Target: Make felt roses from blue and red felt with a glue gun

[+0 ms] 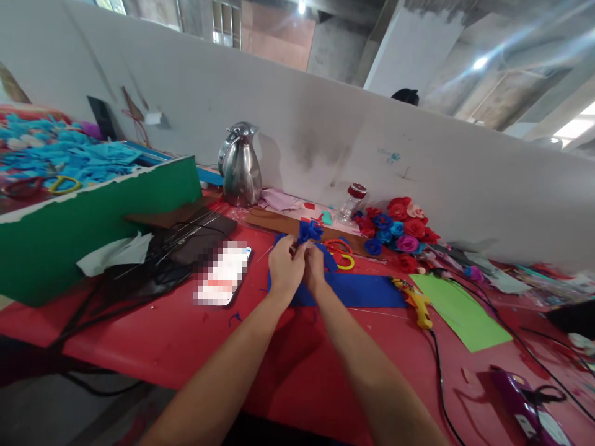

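Note:
Both hands meet over the middle of the red table. My left hand (284, 266) is closed with its fingertips at the base of a blue fabric or paper flower (310, 231). Against it, my right hand (315, 263) pinches the same flower from the other side. The petals stand up above the fingers, while the lower part is hidden by them. Under and right of my hands lies a flat strip of blue material (362, 290). Scissors with red and yellow handles (344, 261) rest just behind my right hand.
A yellow glue gun (421, 305) with a black cord lies right, beside a green sheet (465, 310). Left are a phone (225, 275) and a green box wall (106, 217). Behind stand a steel jug (242, 167), a glass jar (352, 204) and a pile of flowers (409, 226).

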`<state>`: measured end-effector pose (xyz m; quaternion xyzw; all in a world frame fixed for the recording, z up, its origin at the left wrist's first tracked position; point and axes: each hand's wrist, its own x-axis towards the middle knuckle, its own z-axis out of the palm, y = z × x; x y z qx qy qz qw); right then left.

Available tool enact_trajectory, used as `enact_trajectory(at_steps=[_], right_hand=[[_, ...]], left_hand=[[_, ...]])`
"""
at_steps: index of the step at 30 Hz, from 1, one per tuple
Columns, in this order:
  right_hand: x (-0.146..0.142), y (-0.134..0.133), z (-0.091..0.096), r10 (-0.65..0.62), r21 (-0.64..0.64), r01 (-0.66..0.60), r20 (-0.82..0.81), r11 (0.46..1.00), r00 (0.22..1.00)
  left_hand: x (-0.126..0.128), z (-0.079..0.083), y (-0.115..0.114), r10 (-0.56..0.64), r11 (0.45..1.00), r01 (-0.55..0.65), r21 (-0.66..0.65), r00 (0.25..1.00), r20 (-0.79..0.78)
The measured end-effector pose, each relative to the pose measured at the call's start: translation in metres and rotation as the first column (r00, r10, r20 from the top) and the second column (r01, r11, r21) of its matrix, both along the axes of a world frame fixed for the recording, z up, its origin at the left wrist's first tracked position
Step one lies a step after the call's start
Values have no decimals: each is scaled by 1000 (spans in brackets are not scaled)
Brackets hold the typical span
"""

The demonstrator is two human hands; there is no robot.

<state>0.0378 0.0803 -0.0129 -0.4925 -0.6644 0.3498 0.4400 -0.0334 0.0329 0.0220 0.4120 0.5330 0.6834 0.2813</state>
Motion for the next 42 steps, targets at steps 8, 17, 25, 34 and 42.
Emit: enact_trajectory(at_steps=[8,17,25,34,42], right_hand=[[73,-39,13,-259,-133,224,-394,966,882],[82,-49,19,-175,-151,115,-487,982,856],[85,-53,29,-249,-439,-52,-601,897,760],[81,-52,27,-166,-350,-33,-524,936,835],[80,-50,21,-163,-309,1,-500,951,850]], left_hand=[[19,-4,-2,-259,916,384,-115,787,560],[28,-8,-6,-349,827,525,-203,761,546],[20,2,-4,-334,812,556,-176,691,641],[22,3,-5,-352,801,569,-188,701,620],[30,0,-9,-340,890,434,-141,836,431]])
